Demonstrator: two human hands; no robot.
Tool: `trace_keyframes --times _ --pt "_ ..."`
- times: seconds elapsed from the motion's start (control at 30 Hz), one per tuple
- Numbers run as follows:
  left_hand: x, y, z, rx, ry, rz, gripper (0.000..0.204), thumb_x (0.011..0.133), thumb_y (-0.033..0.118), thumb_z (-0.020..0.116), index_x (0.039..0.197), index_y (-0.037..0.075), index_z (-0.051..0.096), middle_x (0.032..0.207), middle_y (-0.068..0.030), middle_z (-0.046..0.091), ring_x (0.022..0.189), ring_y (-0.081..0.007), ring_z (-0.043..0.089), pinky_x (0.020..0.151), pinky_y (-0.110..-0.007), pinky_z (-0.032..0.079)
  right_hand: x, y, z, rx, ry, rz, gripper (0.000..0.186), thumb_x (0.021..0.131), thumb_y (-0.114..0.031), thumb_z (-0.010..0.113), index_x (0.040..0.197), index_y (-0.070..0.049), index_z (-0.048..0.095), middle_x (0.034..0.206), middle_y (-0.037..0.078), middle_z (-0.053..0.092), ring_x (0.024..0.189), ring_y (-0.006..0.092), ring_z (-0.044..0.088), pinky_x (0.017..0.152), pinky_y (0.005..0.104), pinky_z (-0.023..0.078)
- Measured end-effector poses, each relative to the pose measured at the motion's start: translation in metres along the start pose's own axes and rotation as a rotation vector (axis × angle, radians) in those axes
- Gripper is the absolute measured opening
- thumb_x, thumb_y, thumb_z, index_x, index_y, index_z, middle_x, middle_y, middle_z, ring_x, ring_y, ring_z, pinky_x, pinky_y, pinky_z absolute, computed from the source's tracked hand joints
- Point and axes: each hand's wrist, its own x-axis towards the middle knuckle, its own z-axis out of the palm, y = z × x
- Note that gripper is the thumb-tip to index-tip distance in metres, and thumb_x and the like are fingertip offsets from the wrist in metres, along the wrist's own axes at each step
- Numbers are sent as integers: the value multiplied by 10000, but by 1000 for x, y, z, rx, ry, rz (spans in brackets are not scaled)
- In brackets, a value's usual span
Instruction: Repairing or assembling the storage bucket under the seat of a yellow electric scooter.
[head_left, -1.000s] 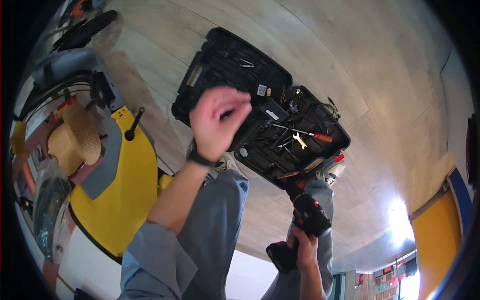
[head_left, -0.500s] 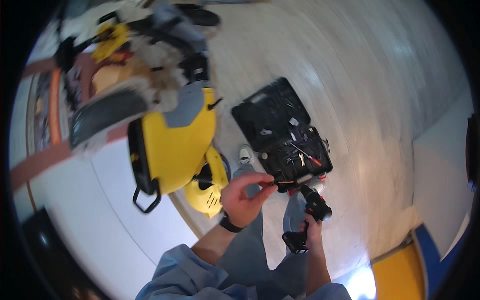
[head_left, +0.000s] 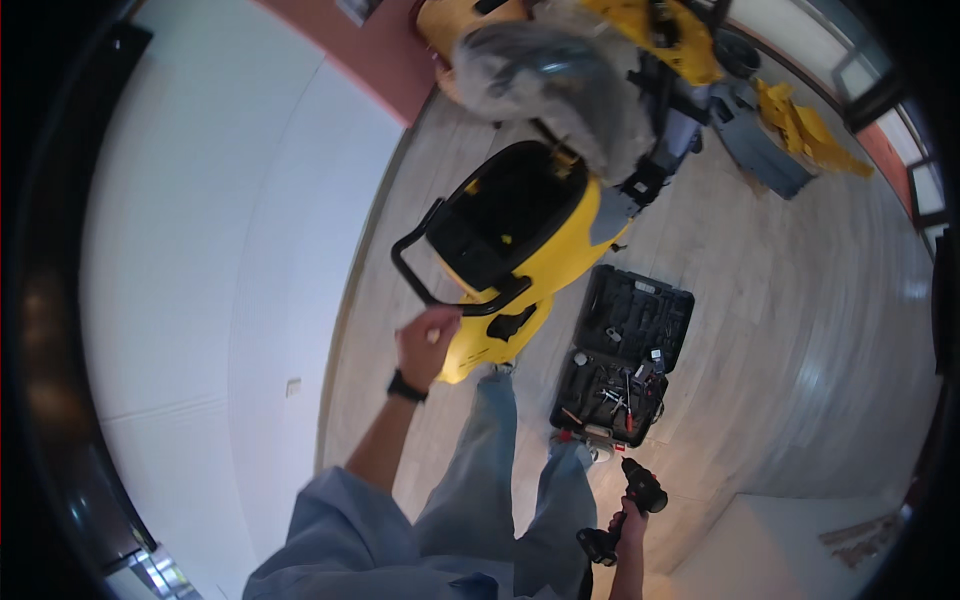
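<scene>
In my right hand [head_left: 632,522] is a black cordless drill [head_left: 645,490], held by its grip with the battery end toward me. My left hand [head_left: 425,345], a black band [head_left: 407,388] on its wrist, is closed with the fingertips together. Whatever is in them is hidden or too small to make out. Those fingertips overlap the black bar handle [head_left: 408,268] of a yellow wheeled machine [head_left: 565,245]; I cannot tell whether they touch it. The machine's dark hollow top [head_left: 510,205] faces up. An open black tool case [head_left: 640,315] lies on the floor, with a red-handled screwdriver [head_left: 629,418] among several small tools.
A white wall [head_left: 190,300] runs along the left. Beyond the machine are a plastic-wrapped grey part [head_left: 545,80], yellow parts [head_left: 805,125] and a grey piece [head_left: 755,145]. A white panel [head_left: 780,545] stands at the lower right. My feet are beside the case and the machine.
My view has turned left, so the machine and case appear farther right. My left hand has moved from in front of the case to the machine's handle. The drill stays in my right hand.
</scene>
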Motion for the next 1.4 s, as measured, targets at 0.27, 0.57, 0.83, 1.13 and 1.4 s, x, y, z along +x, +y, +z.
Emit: trace_keyframes --times 0.27,0.57,0.83,1.13,1.4 --pt "164 -52 10 -234 -542 5 172 766 -6 746 926 26 692 874 -84 744 822 -196 727 755 -304 573 -63 -5 115 -122 -33 15 190 861 -181 692 1024 -132 609 566 -3 496 430 137 490 433 300 429" --pt "190 -100 45 -299 -818 6 192 744 -65 724 911 26 705 871 -96 743 820 -211 725 758 -306 573 -110 -32 222 -153 -38 -6 255 890 -122 640 1141 -85 610 615 24 510 468 134 488 478 296 442" --pt "185 -86 54 -177 -863 45 158 766 -56 716 894 33 695 853 -117 727 825 -269 715 744 -328 568 -124 -52 250 -188 -59 -42 260 898 -77 620 1154 -38 594 637 26 511 481 137 486 481 290 442" --pt "172 -80 56 -130 -637 9 220 712 -111 754 865 13 656 800 -118 683 749 -235 682 704 -307 563 -127 -74 256 -149 -15 -86 139 906 -91 604 1040 -64 580 628 33 500 500 142 487 505 280 439" --pt "167 -75 49 -100 -646 -13 251 698 -84 781 901 24 680 862 -116 680 775 -232 680 713 -306 560 -118 -88 251 -143 -71 -97 113 895 -87 608 992 -50 563 614 34 492 498 141 478 516 293 429"
